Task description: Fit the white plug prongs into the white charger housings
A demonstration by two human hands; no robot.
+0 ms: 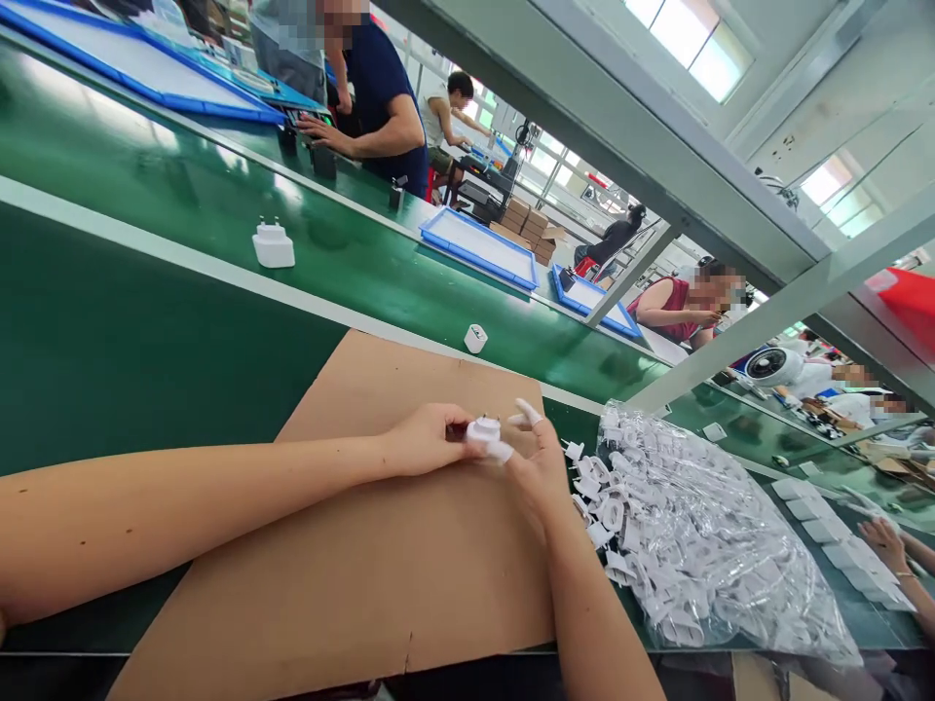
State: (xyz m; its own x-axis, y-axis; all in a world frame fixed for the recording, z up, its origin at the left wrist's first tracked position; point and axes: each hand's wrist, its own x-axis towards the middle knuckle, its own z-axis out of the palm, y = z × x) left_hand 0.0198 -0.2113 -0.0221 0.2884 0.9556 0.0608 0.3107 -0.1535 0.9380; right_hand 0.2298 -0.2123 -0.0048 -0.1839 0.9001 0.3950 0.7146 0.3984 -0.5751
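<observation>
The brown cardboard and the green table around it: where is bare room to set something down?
Free: the cardboard between left forearm and right forearm; the green tabletop between white strip, cardboard and left forearm. Crowded: right of the cardboard, with the clear bag and loose white parts; also around the left hand, right hand and white plug.

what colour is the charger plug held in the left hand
White; the charger plug shows best in the head view.

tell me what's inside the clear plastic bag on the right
The clear plastic bag holds a heap of white plastic pieces; those buried deeper are covered and cannot be seen.
</observation>
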